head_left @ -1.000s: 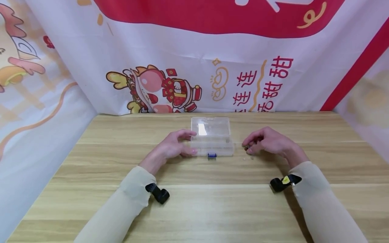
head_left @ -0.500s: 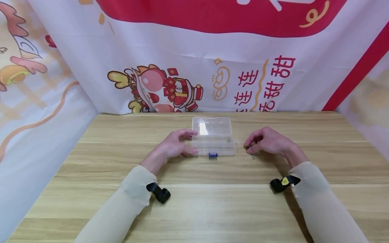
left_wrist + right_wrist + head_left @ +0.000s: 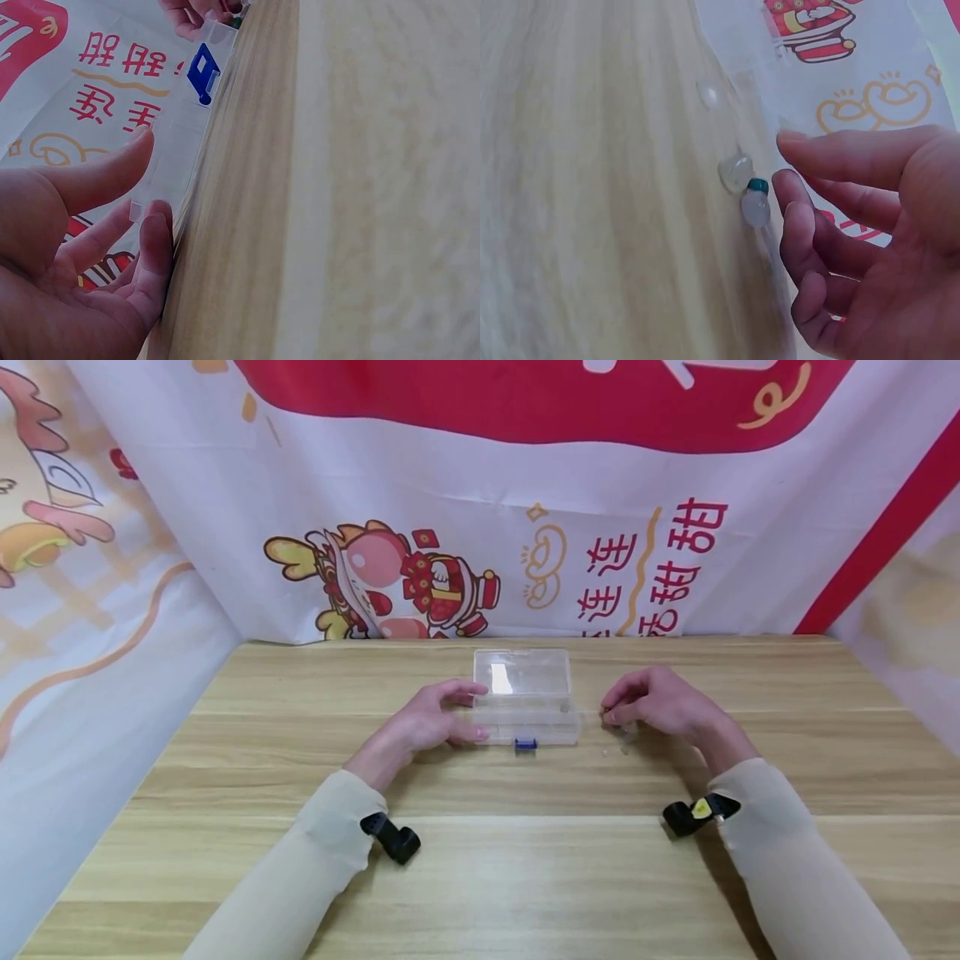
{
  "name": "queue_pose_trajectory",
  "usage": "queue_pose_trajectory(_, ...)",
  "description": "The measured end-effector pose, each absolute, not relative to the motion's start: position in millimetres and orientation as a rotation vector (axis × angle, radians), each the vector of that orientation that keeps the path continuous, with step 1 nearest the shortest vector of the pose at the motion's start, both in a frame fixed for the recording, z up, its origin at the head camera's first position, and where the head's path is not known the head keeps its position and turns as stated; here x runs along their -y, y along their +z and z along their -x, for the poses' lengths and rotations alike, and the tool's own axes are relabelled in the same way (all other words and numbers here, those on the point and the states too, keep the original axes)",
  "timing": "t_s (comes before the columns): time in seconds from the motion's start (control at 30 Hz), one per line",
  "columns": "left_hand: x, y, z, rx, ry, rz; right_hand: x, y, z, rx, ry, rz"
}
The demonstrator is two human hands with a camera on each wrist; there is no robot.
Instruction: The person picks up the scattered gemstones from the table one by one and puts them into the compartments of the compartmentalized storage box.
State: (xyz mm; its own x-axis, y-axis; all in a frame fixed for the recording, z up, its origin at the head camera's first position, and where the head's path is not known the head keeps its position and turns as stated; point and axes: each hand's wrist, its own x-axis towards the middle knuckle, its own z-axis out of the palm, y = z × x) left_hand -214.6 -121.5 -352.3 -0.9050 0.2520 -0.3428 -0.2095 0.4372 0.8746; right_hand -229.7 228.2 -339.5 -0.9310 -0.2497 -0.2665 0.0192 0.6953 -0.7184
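Note:
A clear plastic box point(image 3: 525, 727) lies with its lid point(image 3: 521, 672) raised toward the back and a blue latch point(image 3: 526, 744) on its front. My left hand point(image 3: 431, 718) steadies the box's left end, thumb at the front and fingers behind; in the left wrist view the left hand point(image 3: 90, 262) has its fingers spread round the corner. Right of the box, my right hand point(image 3: 660, 702) pinches a tiny dark bead point(image 3: 604, 712), mostly hidden by the fingertips. Below the right hand point(image 3: 855, 217), the right wrist view shows a clear stone point(image 3: 736, 172) and a lilac stone point(image 3: 756, 208).
A dark green bead point(image 3: 757, 184) touches the lilac stone. A whitish stone point(image 3: 707, 94) lies nearer the box. All sit on the wood-grain table point(image 3: 525, 877). A printed cloth point(image 3: 465, 477) hangs along the table's back edge.
My right hand has shifted slightly up and back from the small stones, with the dark bead at its fingertips. The left hand and the box stay in place.

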Motion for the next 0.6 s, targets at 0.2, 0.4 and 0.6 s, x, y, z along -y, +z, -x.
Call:
queue_pose_trajectory(0.2,119,-352,214,-2.273,1.468,-0.033,-223,-334,227,-2.593,-1.188,0.207)
queue_pose_trajectory(0.4,120,-352,212,-2.278,1.467,-0.033,-210,-333,226,-2.609,-1.298,0.221)
queue_pose_trajectory(0.6,120,-352,211,-2.277,1.468,-0.033,-194,-332,223,-2.611,-1.405,0.141)
